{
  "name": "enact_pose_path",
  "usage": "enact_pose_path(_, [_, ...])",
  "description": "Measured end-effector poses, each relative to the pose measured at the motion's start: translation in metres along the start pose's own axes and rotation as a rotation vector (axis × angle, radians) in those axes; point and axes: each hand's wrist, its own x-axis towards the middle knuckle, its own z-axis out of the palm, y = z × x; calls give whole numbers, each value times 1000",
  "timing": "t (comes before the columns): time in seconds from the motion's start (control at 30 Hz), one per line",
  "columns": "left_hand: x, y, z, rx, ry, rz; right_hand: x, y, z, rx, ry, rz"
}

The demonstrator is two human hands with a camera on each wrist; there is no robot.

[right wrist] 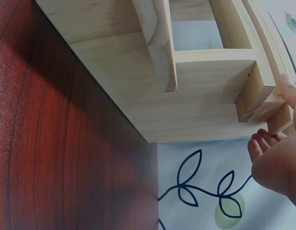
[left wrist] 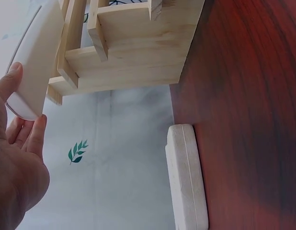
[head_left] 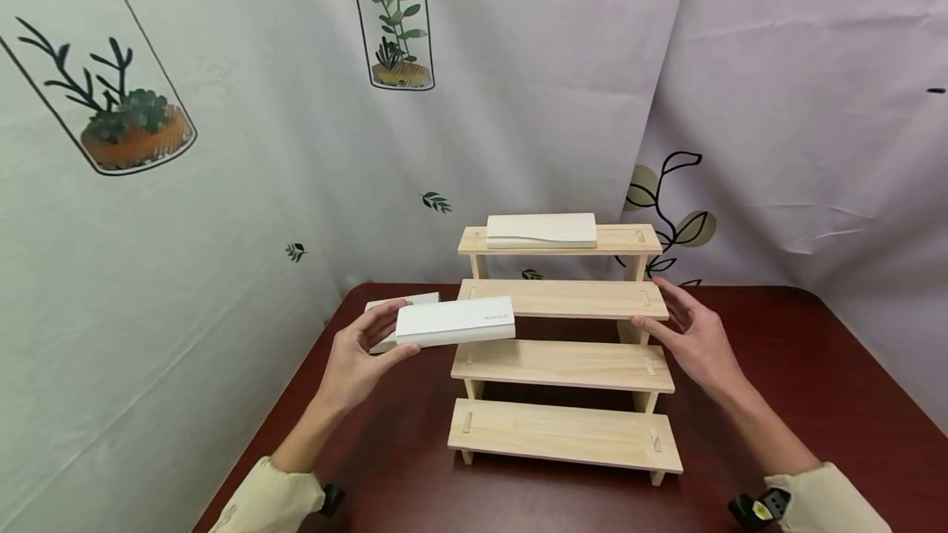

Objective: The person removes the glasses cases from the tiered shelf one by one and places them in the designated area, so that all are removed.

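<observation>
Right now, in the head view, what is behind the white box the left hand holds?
Part of a second white box and the wooden stand show. The held box hides the second box's lower right and some of the stand.

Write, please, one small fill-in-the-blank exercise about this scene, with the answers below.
1. The case in the left grip has the colour ____.
2. The wooden stand has ____ shelves, counted from bottom to top.
3. Another case lies on the ____ (highest/lowest) shelf.

Missing words: white; four; highest
</observation>
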Motion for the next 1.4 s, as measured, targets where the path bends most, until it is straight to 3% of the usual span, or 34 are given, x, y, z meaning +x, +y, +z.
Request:
enact_pose_path(0.33, [-8,-3,-6,-41,-6,20,1,-1,0,11,-6,2])
enact_pose_path(0.7, [-17,-5,-13,2,6,4,1,1,-1,15,-13,1])
enact_pose_path(1.4, [-34,-25,-33,48,21,-46,1,2,0,19,-11,6])
